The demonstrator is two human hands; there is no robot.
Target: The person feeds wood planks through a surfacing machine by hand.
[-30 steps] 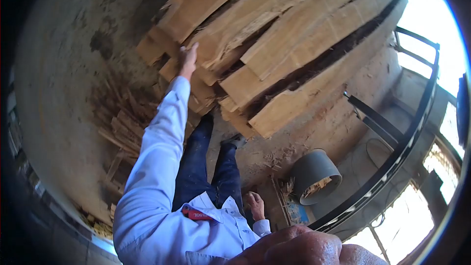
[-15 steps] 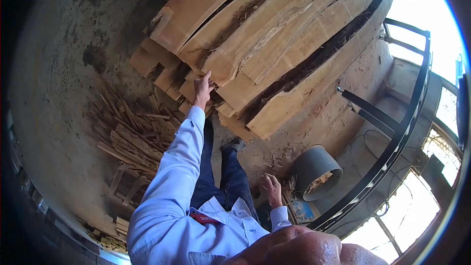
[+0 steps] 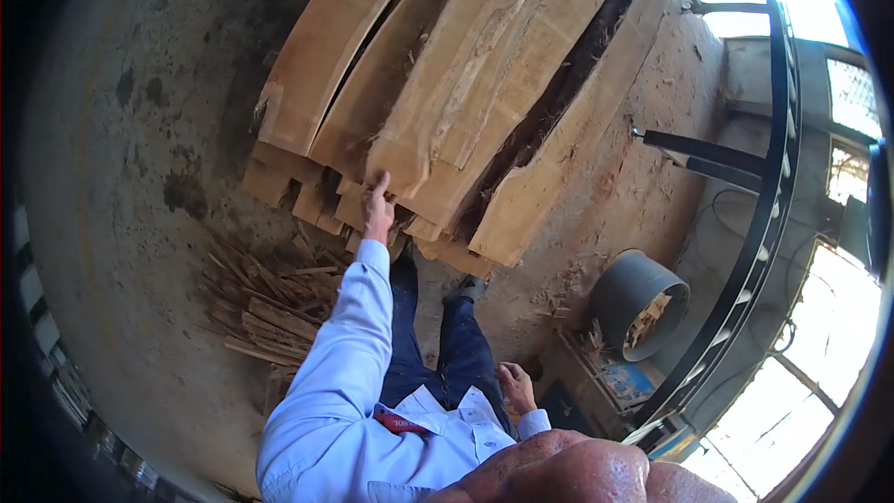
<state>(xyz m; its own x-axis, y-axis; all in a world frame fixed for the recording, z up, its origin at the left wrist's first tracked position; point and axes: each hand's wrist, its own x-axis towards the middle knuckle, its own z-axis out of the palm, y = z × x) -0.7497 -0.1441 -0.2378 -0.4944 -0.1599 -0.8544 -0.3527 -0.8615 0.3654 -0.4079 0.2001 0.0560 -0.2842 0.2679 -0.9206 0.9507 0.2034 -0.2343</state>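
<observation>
Several long, rough-edged planks (image 3: pixel 470 112) lie in a stack in front of me, their cut ends toward my legs. My left hand (image 3: pixel 379 211) reaches forward to the near end of one middle plank (image 3: pixel 402 154). Its fingers grip that end, with one finger on the top face; the underside of the grip is hidden. My right hand (image 3: pixel 516 386) hangs beside my right thigh, loosely curled and holding nothing I can see. It is nearest to my dark trousers (image 3: pixel 463 345).
Splintered wood strips (image 3: pixel 279 303) are heaped on the floor at left. To the right, a grey drum (image 3: pixel 626 303) with wood scraps inside stands on a blue-topped box (image 3: pixel 626 380). A black metal frame (image 3: pixel 775 130) runs along the right, by bright windows. Wood chips litter the floor.
The view has shifted, so the planks sit further left and lower. My left hand stays at the plank's end. My right hand's fingers look more curled than before.
</observation>
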